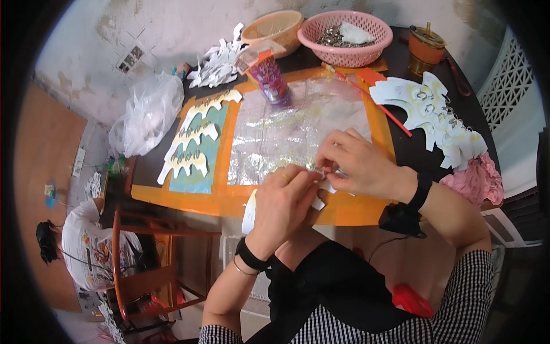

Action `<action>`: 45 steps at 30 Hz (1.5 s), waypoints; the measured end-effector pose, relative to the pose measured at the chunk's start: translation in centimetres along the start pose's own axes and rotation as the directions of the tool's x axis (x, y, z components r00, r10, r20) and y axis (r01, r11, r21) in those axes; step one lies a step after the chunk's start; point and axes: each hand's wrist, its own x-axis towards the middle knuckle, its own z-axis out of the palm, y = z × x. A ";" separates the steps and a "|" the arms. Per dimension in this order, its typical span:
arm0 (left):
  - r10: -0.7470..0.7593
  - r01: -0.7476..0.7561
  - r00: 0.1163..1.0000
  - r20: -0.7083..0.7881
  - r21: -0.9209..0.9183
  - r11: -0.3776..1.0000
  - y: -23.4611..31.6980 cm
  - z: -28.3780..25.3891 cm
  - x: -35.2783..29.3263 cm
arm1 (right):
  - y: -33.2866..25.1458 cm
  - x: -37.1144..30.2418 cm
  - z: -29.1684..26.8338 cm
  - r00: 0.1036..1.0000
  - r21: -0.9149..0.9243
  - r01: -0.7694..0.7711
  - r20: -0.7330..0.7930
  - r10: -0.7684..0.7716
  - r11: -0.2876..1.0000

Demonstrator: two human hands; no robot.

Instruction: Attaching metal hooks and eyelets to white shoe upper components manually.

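My left hand (283,198) is closed around a white scalloped card (249,213), whose edges show on both sides of the hand at the table's front edge. My right hand (364,163) is closed in a pinch beside the left fingertips. Between the fingertips of both hands is a small shiny metal piece (318,170), mostly hidden, so its shape does not show. Left of my hands, similar white cards with small rings (192,133) lie in rows on a blue-green sheet (192,182). At the right lies a pile of such cards with rings (427,106).
Orange tape (349,213) borders a clear-covered mat (298,132). Behind stand a patterned cup (269,80), a pink basket of metal parts (321,54), an orange basket (260,26) and a lidded jar (427,49). A red stick (392,117) lies right. Another person (94,246) sits left near a chair (149,234).
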 end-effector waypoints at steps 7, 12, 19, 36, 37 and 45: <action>-0.144 0.146 0.989 0.027 -0.114 0.983 0.7 0.0 0.3 | 0.2 -0.3 0.0 1.000 0.018 0.024 0.000 -0.024 1.000; -0.133 0.135 0.991 0.029 -0.099 0.986 0.7 -0.5 0.6 | 0.4 -0.1 -0.1 0.998 0.032 -0.004 0.066 0.002 0.999; -0.066 0.068 0.998 0.023 -0.121 0.990 -0.3 -0.2 0.4 | 0.2 -0.3 -0.5 0.995 0.077 -0.053 0.088 0.046 0.996; -0.020 0.013 0.999 -0.045 -0.162 0.987 -0.3 0.8 -0.5 | 0.1 -0.1 0.1 0.988 -0.060 0.133 0.088 -0.128 0.989; -0.025 0.014 0.998 -0.055 -0.179 0.984 -0.6 1.0 -0.6 | 0.2 -0.1 0.1 0.988 -0.054 0.127 0.091 -0.122 0.990; -0.109 0.117 0.992 0.057 -0.164 0.979 -0.3 -0.4 0.3 | 0.7 -0.4 -0.2 0.985 -0.029 0.151 0.090 -0.147 0.988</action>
